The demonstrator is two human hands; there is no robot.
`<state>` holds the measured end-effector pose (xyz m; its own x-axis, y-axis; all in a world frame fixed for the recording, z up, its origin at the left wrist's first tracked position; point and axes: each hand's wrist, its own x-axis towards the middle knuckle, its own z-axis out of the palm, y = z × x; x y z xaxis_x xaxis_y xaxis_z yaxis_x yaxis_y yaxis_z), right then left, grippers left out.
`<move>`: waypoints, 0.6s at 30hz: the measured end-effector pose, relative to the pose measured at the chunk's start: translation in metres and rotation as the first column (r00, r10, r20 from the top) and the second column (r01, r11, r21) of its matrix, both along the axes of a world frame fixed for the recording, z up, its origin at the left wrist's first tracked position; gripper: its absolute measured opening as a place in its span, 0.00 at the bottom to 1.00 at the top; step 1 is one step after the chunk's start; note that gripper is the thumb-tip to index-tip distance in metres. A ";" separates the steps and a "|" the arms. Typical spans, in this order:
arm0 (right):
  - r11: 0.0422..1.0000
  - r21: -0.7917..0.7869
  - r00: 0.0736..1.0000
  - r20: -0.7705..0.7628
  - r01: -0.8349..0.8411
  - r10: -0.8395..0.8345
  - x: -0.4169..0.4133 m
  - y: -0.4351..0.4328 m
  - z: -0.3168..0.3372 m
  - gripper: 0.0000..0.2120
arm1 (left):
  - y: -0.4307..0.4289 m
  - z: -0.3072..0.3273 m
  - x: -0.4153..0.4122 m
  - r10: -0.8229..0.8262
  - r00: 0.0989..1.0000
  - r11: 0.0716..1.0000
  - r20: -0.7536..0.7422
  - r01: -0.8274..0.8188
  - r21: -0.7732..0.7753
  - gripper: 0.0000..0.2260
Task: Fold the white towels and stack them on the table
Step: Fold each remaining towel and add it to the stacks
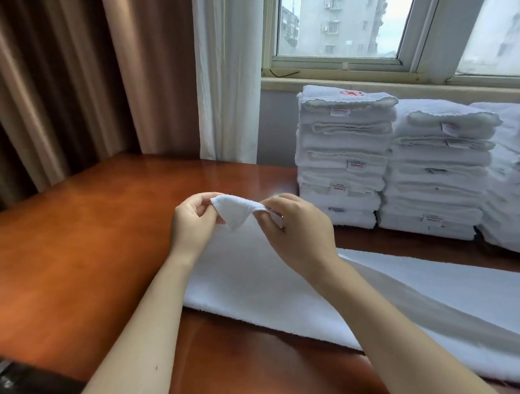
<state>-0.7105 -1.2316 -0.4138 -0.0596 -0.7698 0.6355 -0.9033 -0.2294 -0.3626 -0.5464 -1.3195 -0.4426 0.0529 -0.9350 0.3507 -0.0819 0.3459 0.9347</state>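
A long white terry towel point(257, 275) lay across the polished reddish-brown wooden table point(83, 236). It ran from the middle of the top out past the right edge of view, with its left end held up off the wood. The left hand point(194, 223) and the right hand point(295, 225) had that end between them. Each grip was a pinch, thumb against curled fingers, closed on a corner of the short edge, and the cloth sagged in a small fold between the two. Whether the towel was already doubled lengthwise could not be told. Behind the hands, under the window, stacks of folded white towels point(342, 162) stood side by side on the table, touching one another.

The step in hand looked like the opening of a fold on this towel: the short edge gathered and squared, but not yet carried anywhere. The next move would likely call for drawing both corners together to the right along the towel's length and laying them on the far end, which was out of view. The pinches would need to stay level so the edges met, and the loose cloth would need to stay clear of the stacks.
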 end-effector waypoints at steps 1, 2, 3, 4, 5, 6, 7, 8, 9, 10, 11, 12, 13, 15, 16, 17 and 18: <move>0.999 0.036 0.999 -0.022 -0.022 0.023 0.002 0.001 0.000 0.11 | 0.000 0.002 0.001 0.014 1.000 1.000 -0.004 -0.014 0.014 0.14; 0.997 0.070 0.998 -0.042 -0.044 0.047 0.005 0.003 -0.001 0.12 | 0.000 0.003 0.003 0.041 0.999 0.999 0.000 -0.041 0.031 0.15; 0.993 0.101 0.996 -0.056 -0.065 0.071 0.008 0.004 -0.003 0.13 | 0.000 0.004 0.005 0.071 0.997 0.996 0.003 -0.071 0.057 0.15; 0.986 0.134 0.993 -0.058 -0.094 0.102 0.011 0.005 -0.006 0.13 | -0.001 0.004 0.006 0.095 0.995 0.991 0.005 -0.095 0.094 0.15; 0.975 0.178 0.988 -0.054 -0.132 0.143 0.014 0.007 -0.010 0.13 | -0.002 0.004 0.009 0.110 0.994 0.984 0.010 -0.110 0.138 0.15; 0.957 0.233 0.981 -0.055 -0.171 0.188 0.017 0.009 -0.014 0.14 | -0.004 0.003 0.011 0.115 0.993 0.976 0.016 -0.116 0.185 0.14; 0.934 0.292 0.970 -0.062 -0.206 0.234 0.019 0.011 -0.018 0.17 | -0.004 0.002 0.014 0.110 0.994 0.966 0.021 -0.112 0.232 0.12; 0.910 0.344 0.960 -0.069 -0.233 0.272 0.022 0.012 -0.022 0.19 | -0.005 0.000 0.016 0.098 0.995 0.957 0.031 -0.103 0.271 0.10; 0.891 0.381 0.953 -0.068 -0.249 0.295 0.025 0.014 -0.024 0.20 | -0.005 -0.002 0.019 0.080 0.995 0.951 0.066 -0.096 0.294 0.08; 0.880 0.399 0.950 -0.058 -0.259 0.306 0.026 0.015 -0.025 0.20 | -0.006 -0.004 0.022 0.059 0.989 0.949 0.137 -0.098 0.299 0.08; 0.874 0.406 0.950 -0.041 -0.267 0.309 0.027 0.014 -0.026 0.19 | -0.005 -0.007 0.024 0.031 0.972 0.949 0.233 -0.101 0.297 0.09; 0.869 0.409 0.950 -0.018 -0.279 0.313 0.027 0.014 -0.027 0.18 | -0.004 -0.009 0.026 -0.001 0.948 0.950 0.319 -0.099 0.297 0.11; 0.861 0.414 0.947 0.005 -0.296 0.322 0.027 0.013 -0.028 0.16 | -0.003 -0.011 0.026 -0.032 0.927 0.952 0.373 -0.086 0.294 0.12; 0.854 0.409 0.940 0.029 -0.321 0.339 0.026 0.012 -0.030 0.13 | -0.002 -0.013 0.026 -0.063 0.903 0.962 0.424 -0.058 0.266 0.15; 0.863 0.393 0.942 0.028 -0.318 0.334 0.025 0.012 -0.030 0.11 | -0.002 -0.014 0.026 -0.063 0.889 0.967 0.454 -0.058 0.247 0.16; 0.879 0.373 0.950 0.024 -0.297 0.311 0.023 0.011 -0.030 0.11 | -0.001 -0.013 0.026 -0.059 0.870 0.971 0.489 -0.064 0.231 0.16; 0.899 0.353 0.962 0.012 -0.259 0.272 0.020 0.009 -0.029 0.13 | 0.000 -0.013 0.027 -0.049 0.848 0.973 0.528 -0.077 0.215 0.16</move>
<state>-0.6902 -1.2222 -0.4426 0.1962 -0.9263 0.3216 -0.8404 -0.3278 -0.4315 -0.5199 -1.3194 -0.4554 -0.0668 -0.9911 0.1148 -0.5863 0.1321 0.7993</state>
